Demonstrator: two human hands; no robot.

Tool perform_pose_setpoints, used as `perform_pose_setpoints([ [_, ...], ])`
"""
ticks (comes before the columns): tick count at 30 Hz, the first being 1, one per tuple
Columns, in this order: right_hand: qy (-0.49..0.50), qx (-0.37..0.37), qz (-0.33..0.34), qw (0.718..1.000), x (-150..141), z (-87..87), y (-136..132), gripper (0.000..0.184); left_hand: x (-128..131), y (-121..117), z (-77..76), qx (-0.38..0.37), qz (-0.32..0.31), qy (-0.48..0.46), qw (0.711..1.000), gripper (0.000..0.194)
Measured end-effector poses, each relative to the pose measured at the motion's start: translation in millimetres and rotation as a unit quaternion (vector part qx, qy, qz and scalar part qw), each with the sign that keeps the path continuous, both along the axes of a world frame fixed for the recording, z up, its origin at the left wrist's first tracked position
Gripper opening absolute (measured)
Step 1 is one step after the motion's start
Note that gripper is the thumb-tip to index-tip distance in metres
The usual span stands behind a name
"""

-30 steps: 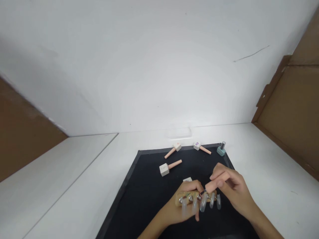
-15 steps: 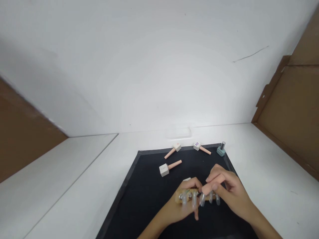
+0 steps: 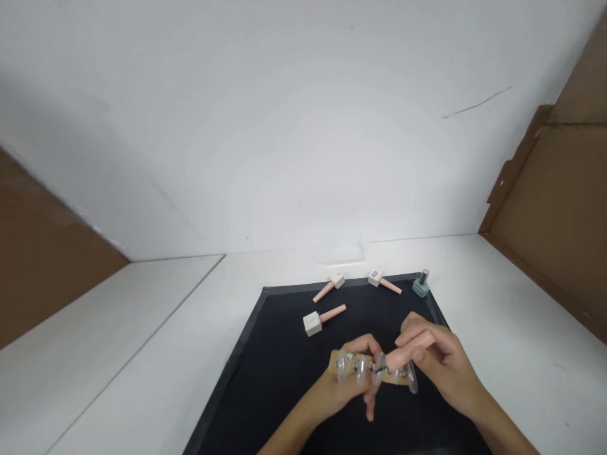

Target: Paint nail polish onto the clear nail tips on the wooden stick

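Observation:
My left hand point(image 3: 344, 387) is closed on a yellowish nail tip stand point(image 3: 334, 363), which carries several clear false nails point(image 3: 361, 370) in a row. My right hand point(image 3: 443, 360) pinches the pink cap of a nail polish brush point(image 3: 408, 351) between thumb and fingers. The dark brush end lies at one of the middle nails; whether it touches, I cannot tell. The cap hides part of the stand's right half.
Beyond my hands, white nail polish bottles with pink caps point(image 3: 312, 323) lie on their sides on a black mat point(image 3: 265, 354). A teal polish bottle point(image 3: 420, 287) stands at the mat's far right corner. A clear tray point(image 3: 340, 254) sits by the white wall. Brown cardboard point(image 3: 550, 183) flanks the right.
The stand in my left hand has shifted slightly left and up and tilted, its right end lower. The brush cap has moved slightly right; its dark bristle end now shows over a middle nail.

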State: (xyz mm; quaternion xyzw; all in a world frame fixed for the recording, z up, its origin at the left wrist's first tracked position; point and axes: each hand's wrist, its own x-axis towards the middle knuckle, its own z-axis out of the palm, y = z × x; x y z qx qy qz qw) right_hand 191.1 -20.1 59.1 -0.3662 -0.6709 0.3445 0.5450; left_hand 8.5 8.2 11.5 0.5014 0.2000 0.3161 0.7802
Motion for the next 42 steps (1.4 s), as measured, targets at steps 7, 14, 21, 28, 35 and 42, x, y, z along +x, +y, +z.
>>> perform_pose_setpoints([
  [7, 0.002, -0.022, -0.034, 0.999, 0.0, -3.5, -0.6, 0.027, 0.6, 0.3, -8.3, -0.021, -0.013, -0.047, 0.999, 0.037],
  [14, 0.011, -0.072, -0.003, 0.997, -1.6, -4.2, -1.3, 0.033, 2.0, 1.8, -14.3, -0.036, -0.033, -0.066, 0.997, 0.033],
  [21, 0.011, -0.099, -0.032, 0.995, -2.5, -6.4, -1.6, 0.041, 3.9, 1.9, -15.4, -0.040, -0.041, -0.087, 0.995, 0.035],
  [28, 0.035, -0.121, -0.046, 0.991, -4.2, -7.4, -1.1, 0.041, 1.8, 2.0, -16.7, -0.071, -0.051, -0.111, 0.990, 0.030],
  [35, 0.020, -0.121, -0.023, 0.992, -5.4, -6.0, -0.8, 0.042, 2.7, 2.6, -18.8, -0.110, -0.075, -0.141, 0.981, 0.024],
  [42, 0.010, -0.110, -0.006, 0.994, -4.7, -2.2, -1.9, 0.044, 3.9, 2.2, -20.8, -0.118, -0.074, -0.132, 0.981, 0.025],
])
